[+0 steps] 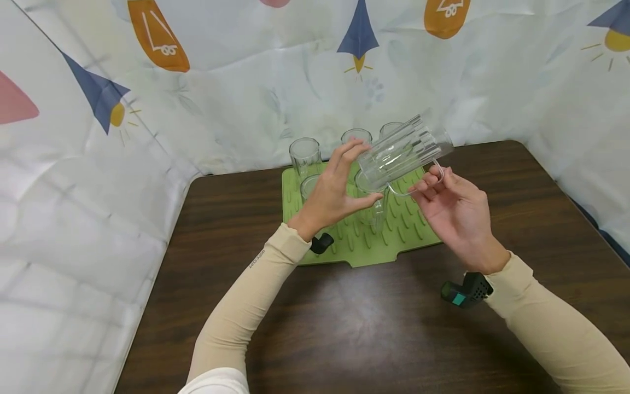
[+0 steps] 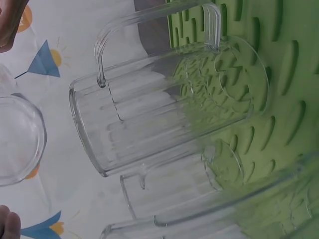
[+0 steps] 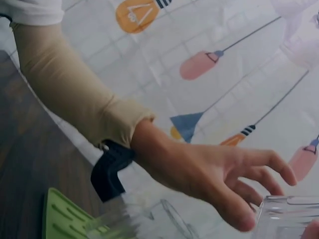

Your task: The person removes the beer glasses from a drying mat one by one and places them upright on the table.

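Note:
My right hand (image 1: 458, 213) pinches the handle of a clear glass mug (image 1: 401, 156) with ribbed sides, held tilted above a green mat. My left hand (image 1: 327, 194) reaches toward the mug's lower-left end, thumb and fingers spread apart around it. In the right wrist view, the left thumb is right at the edge of the held mug (image 3: 289, 214). Several more clear glass mugs stand on the mat, among them one at the back left (image 1: 305, 153) and one in front (image 1: 371, 210). The left wrist view shows a standing mug (image 2: 164, 109) up close.
The green drying mat (image 1: 351, 254) with raised ridges lies toward the back of a dark wooden table (image 1: 354, 334). Behind it hangs a white patterned curtain (image 1: 236, 104), which also runs along the left and right sides. Dark wrist cameras (image 1: 470, 290) sit on both wrists.

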A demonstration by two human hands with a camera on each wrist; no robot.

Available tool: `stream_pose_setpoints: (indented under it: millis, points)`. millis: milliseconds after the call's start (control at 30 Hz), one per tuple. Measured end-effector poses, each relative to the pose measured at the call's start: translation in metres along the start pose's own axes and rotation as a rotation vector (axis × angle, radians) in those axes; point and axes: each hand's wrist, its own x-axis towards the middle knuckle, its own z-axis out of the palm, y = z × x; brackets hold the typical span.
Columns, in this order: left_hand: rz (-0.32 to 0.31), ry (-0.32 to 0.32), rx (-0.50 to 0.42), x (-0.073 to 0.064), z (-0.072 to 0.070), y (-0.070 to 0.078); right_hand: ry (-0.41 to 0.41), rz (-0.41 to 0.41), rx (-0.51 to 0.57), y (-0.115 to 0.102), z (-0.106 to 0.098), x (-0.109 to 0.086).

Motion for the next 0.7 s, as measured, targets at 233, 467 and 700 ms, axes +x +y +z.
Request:
stream_pose_setpoints:
  millis: [233, 467, 700]
  points:
    - [-0.084, -0.07, 0.08, -0.007, -0.011, -0.003, -0.018, -0.051, -0.054, -0.013, -0.001, 0.005]
    - [-0.205, -0.152, 0.212, -0.018, -0.029, -0.008, 0.0, -0.124, -0.064, -0.03, -0.002, 0.012]
    - [-0.352, -0.263, 0.286, -0.035, -0.042, -0.012, 0.0, -0.186, -0.071, -0.046, -0.007, 0.015]
